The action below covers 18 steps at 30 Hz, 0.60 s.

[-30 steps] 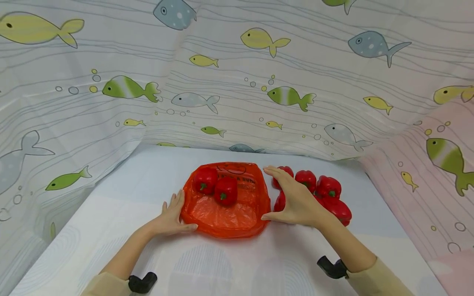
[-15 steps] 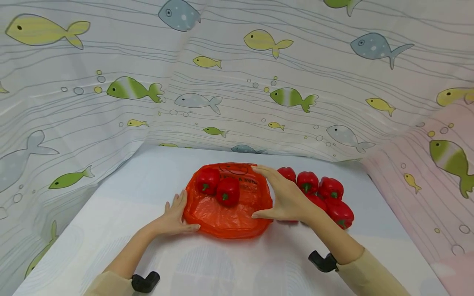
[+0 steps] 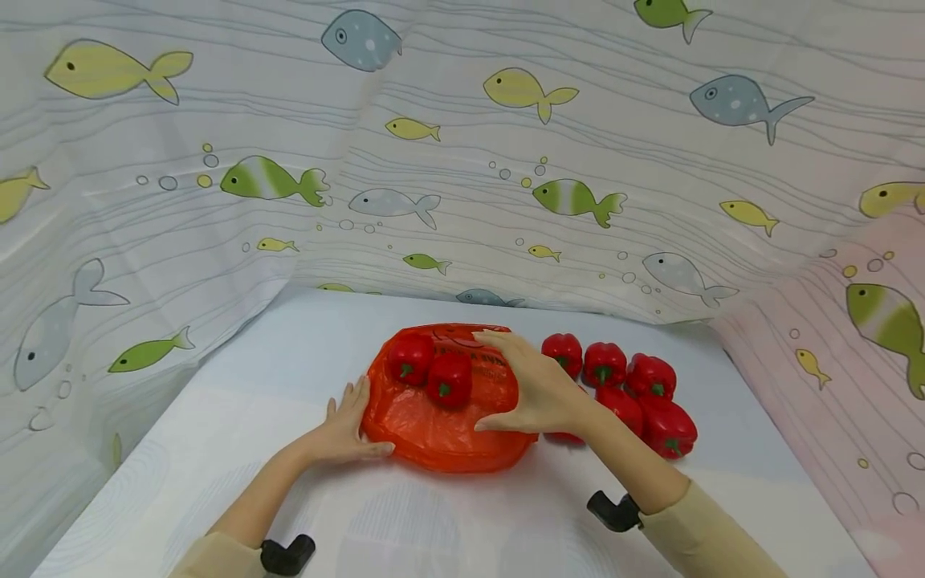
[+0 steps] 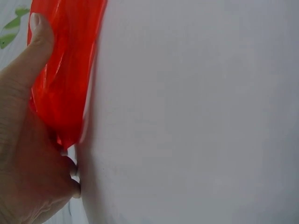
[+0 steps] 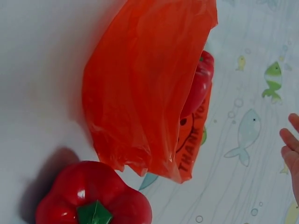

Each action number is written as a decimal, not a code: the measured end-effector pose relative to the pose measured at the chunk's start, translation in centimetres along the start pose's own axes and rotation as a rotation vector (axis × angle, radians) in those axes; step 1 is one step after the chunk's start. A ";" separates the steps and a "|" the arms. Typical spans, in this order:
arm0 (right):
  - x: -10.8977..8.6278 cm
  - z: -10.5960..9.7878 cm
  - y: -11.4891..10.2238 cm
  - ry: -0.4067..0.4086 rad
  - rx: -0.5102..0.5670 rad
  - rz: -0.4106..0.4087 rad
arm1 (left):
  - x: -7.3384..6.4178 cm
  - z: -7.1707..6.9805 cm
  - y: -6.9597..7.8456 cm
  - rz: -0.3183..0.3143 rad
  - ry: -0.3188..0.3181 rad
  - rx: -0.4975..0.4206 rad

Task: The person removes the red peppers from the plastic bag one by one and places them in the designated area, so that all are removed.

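Observation:
An orange-red plastic bag [image 3: 441, 449] lies with its mouth spread wide in the middle of the table in the head view. Inside it rest two red bell peppers, one at the back left [image 3: 411, 359] and one beside it [image 3: 450, 380]. My left hand [image 3: 343, 429], fingers spread and thumb at the front rim, rests against the bag's left side. My right hand [image 3: 538, 393] hovers over the bag's right side, thumb and fingers apart with nothing between them. In the right wrist view only fingertips of the right hand [image 5: 292, 149] show at the edge.
Several more red bell peppers [image 3: 668, 428] stand grouped on the table right of the bag, partly behind my right forearm. One pepper [image 5: 96, 198] sits close to the bag in the right wrist view. A fish-patterned curtain [image 3: 448, 160] encloses the white table [image 3: 405, 530].
My right hand has moved left, from the bag's right rim to over its right part, uncovering more of the loose peppers. My left hand has stayed at the bag's left side.

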State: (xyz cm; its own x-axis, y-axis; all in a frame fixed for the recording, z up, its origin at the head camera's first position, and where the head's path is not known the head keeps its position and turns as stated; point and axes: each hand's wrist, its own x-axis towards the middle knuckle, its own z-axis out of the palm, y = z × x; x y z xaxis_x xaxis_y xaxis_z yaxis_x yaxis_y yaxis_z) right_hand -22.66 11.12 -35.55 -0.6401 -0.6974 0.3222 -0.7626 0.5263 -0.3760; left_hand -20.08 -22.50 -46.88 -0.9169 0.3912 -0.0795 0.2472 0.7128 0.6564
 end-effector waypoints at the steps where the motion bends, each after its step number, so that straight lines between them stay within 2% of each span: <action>1: 0.1 0.1 0.0 -0.001 -0.001 -0.004 | 0.0 0.0 0.0 0.001 0.000 -0.004; 9: 0.9 0.5 -0.4 0.018 -0.001 -0.051 | 0.0 0.1 -0.1 -0.010 0.001 0.001; 18: 2.0 0.2 -0.7 -0.006 -0.017 -0.074 | 0.1 0.0 -0.2 -0.010 0.003 0.003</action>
State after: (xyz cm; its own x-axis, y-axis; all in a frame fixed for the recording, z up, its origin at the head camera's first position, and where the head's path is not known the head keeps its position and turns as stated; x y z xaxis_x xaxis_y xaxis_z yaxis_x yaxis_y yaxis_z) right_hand -23.38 9.27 -34.79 -0.5812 -0.7379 0.3431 -0.8095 0.4811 -0.3366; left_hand -20.17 -22.57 -47.01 -0.9203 0.3823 -0.0836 0.2391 0.7186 0.6530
